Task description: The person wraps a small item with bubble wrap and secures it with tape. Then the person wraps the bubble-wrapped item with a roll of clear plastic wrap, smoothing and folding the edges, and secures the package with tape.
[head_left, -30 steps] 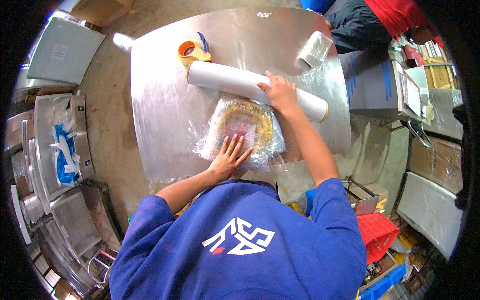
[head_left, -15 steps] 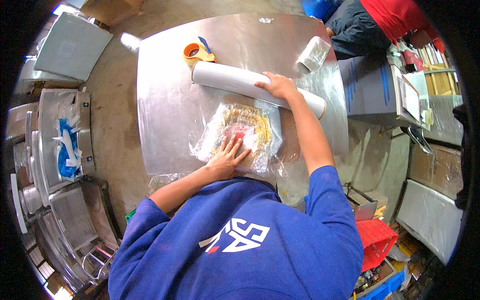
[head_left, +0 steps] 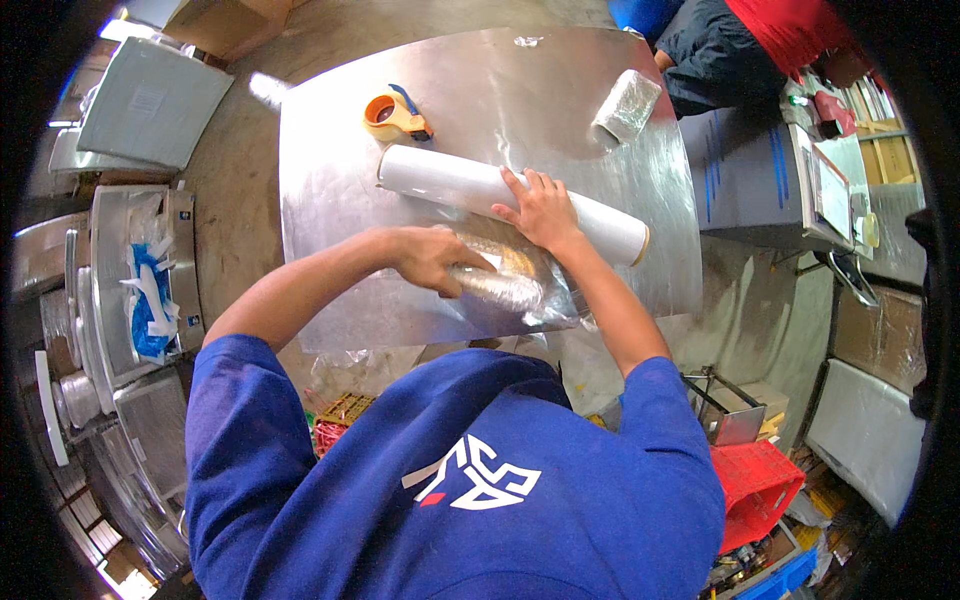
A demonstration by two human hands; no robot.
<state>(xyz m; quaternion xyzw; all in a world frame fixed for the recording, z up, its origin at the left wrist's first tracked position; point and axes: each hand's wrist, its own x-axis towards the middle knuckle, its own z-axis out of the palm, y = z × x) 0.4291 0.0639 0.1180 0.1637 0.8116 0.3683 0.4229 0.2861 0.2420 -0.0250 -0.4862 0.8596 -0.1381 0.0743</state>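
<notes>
One package (head_left: pixel 512 286) juts rightward from gripping left fingers (head_left: pixel 463 254); right fingers (head_left: pixel 538 190) spread atop roll (head_left: pixel 445 182).

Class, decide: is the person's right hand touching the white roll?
Touching: the head view shows the right hand palm-down on the white roll, draped over its curve.

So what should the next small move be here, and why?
I'd guess tipping the wrapped package over toward the white roll: the left fingers seem to grip its left end, it looks tilted up, and the right fingers rest spread on the roll, perhaps steadying it.
</notes>
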